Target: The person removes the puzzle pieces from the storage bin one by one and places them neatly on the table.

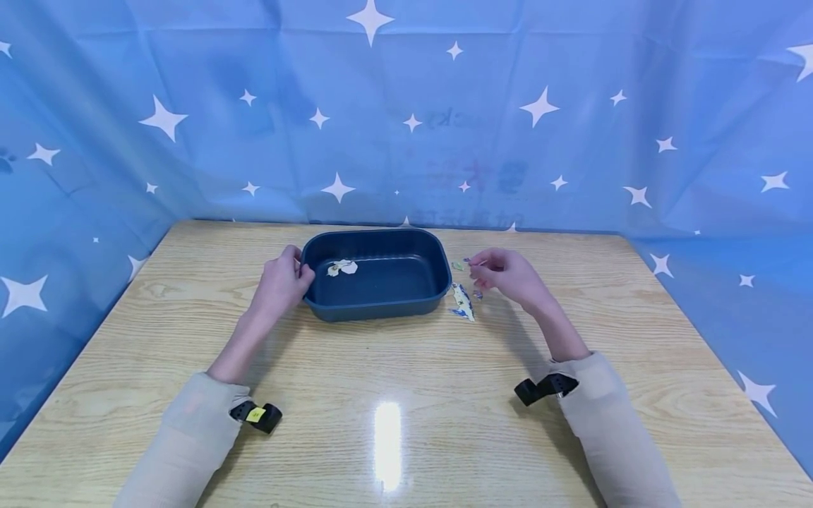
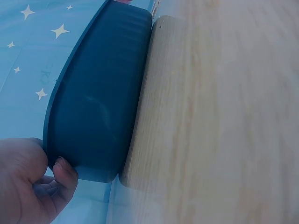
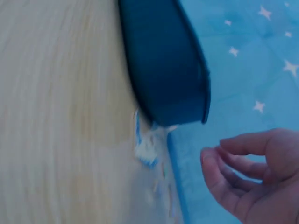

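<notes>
A dark blue rectangular tub (image 1: 376, 312) stands on the table. My left hand (image 1: 284, 282) grips its left end, and in the left wrist view the fingers (image 2: 65, 179) bend against the wall below the rim. Inside, toward the left, lie thin cream-coloured scraps (image 1: 343, 267). Just off the tub's right end, my right hand (image 1: 504, 275) hovers with bent fingers; the right wrist view shows nothing between the fingertips. Below it on the table are a cream-and-blue flat scrap (image 1: 463, 302), a small green scrap (image 1: 458, 266) and a tiny bluish scrap (image 1: 478, 295). Their material is unclear.
The wood-grain table (image 1: 330, 395) reaches back to a blue curtain (image 1: 406, 141) with white stars, which also hangs along both sides. Each sleeve has a black wrist camera (image 1: 546, 388) strapped on. A bright light reflection lies on the front of the table.
</notes>
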`<state>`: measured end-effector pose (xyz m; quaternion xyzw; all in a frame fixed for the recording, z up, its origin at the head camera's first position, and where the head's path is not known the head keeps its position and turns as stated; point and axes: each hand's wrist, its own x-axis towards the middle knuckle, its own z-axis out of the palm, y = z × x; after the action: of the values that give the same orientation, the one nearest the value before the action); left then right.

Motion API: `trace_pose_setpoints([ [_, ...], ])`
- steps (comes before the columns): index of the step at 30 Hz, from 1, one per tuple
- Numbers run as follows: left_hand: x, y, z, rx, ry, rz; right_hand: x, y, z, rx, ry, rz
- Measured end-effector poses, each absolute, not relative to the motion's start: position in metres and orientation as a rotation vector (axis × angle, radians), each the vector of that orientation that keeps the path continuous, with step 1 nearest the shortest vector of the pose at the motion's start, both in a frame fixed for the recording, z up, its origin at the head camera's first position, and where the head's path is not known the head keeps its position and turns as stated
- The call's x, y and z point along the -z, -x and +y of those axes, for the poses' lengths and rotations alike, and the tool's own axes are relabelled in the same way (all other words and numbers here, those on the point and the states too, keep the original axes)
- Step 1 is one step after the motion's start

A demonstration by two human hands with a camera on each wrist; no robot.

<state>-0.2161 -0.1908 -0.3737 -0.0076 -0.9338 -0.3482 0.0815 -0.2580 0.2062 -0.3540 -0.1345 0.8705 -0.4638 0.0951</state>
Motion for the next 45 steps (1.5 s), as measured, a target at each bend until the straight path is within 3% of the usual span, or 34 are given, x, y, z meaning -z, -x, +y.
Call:
trace_pose_setpoints([
  [13,0.374,0.216,-0.191,1.055,0.022,-2.799,0.335,0.26,0.149,1.592,0.615,2.556],
  [24,0.374,0.216,-0.19,1.054,0.019,-2.799,0.348,0.27,0.085,1.448,0.86,2.564],
  [45,0.372,0.214,-0.19,1.057,0.012,-2.809,0.357,0.285,0.001,1.091,0.884,2.591],
])
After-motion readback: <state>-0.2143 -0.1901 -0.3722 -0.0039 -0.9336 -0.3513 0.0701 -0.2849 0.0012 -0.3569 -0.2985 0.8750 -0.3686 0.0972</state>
